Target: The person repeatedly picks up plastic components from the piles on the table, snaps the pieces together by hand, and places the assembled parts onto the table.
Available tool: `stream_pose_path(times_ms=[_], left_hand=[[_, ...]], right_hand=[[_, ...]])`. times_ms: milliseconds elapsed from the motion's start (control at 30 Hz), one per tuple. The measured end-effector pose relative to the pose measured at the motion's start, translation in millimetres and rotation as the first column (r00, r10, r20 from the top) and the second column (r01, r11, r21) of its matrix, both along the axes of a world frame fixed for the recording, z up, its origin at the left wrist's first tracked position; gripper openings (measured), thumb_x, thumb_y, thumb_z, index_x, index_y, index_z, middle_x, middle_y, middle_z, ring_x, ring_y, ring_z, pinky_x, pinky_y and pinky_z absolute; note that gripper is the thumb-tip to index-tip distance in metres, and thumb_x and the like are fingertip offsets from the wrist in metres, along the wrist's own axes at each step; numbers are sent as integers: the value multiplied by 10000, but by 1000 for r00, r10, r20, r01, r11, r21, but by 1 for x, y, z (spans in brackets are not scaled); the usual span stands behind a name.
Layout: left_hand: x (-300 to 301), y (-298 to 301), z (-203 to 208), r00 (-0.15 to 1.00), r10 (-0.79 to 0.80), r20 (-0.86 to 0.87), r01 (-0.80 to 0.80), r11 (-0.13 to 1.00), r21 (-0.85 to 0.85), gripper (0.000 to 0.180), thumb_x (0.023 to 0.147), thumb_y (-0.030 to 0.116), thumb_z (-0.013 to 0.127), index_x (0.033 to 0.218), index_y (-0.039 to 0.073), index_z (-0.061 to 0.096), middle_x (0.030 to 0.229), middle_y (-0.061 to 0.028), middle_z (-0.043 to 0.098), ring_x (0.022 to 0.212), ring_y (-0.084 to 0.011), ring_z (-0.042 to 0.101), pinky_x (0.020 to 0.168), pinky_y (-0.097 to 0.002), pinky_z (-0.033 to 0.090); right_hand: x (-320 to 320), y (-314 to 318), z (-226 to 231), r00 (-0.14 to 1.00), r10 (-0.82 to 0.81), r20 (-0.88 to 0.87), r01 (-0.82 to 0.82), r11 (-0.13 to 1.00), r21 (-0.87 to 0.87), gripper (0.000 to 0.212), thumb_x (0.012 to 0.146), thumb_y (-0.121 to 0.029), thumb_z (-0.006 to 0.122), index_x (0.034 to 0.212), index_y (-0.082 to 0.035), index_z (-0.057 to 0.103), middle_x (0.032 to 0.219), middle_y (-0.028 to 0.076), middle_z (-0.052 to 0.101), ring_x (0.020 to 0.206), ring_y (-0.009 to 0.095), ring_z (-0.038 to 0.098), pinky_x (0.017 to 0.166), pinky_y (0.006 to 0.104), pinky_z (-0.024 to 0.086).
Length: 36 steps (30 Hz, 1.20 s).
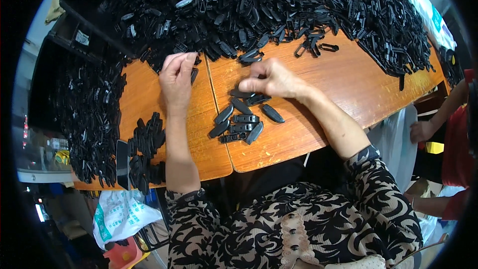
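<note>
My left hand point(177, 77) is closed, its fingertips pinched together at the edge of the big black heap. A small black plastic piece point(194, 75) shows beside its fingers, partly hidden. To the right, my right hand point(273, 79) is bent in a pinch, thumb and fingers on a smooth black oval piece point(236, 92). Just below it on the wooden table point(194, 144) lies a loose group of several parts: smooth oval covers point(273, 113) and open-framed black clip parts point(245, 118).
A large heap of black plastic parts point(239, 10) spans the table's far side. More parts point(94, 114) pile up at the left, with a small stack point(148, 134) near my left forearm. A few frames point(328, 47) lie apart. Another person's hand point(421, 132) is at the right.
</note>
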State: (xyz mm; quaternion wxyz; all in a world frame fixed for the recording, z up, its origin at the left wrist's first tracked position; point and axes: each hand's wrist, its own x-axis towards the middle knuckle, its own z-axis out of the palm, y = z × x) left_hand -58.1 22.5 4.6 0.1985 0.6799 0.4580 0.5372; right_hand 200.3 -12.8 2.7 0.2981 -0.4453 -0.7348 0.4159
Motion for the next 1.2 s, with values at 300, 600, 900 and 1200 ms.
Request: stream_pose_path(times_ms=[300, 600, 900, 1200], left_hand=[[15, -19, 12, 711, 93, -697, -257, 957, -135, 313, 827, 112, 735, 1127, 36, 688, 1011, -132, 634, 914, -320, 640, 805, -403, 510], [36, -25, 4, 810, -175, -560, 47, 971, -235, 343, 809, -40, 676, 1149, 2, 663, 1044, -143, 651, 1022, -312, 628, 906, -388, 494], [46, -26, -3, 862, -28, -507, -16, 997, -82, 248, 740, -9, 752, 957, 19, 634, 858, -96, 653, 884, -287, 638, 815, -387, 513], [49, -22, -16, 982, -97, -163, 48, 958, -282, 294, 728, 25, 812, 977, -1, 658, 817, -40, 608, 700, -122, 573, 638, -275, 506]], right_hand=[[7, 13, -21, 938, -335, 86, 196, 721, 665, 269, 923, -310, 671, 957, -44, 687, 740, 156, 685, 658, 343, 670, 590, 427, 526], [11, 5, -5, 835, -309, 456, 52, 868, 493, 357, 908, -396, 640, 878, -40, 640, 708, 191, 666, 732, 367, 677, 629, 486, 514], [13, 10, -7, 859, -398, 322, 178, 822, 541, 272, 848, -270, 681, 942, -18, 641, 710, 190, 668, 698, 368, 678, 653, 462, 538], [19, 20, -6, 951, -308, -37, 310, 937, 158, 298, 863, -253, 739, 897, 0, 584, 715, 18, 609, 628, 89, 536, 561, 276, 487]])
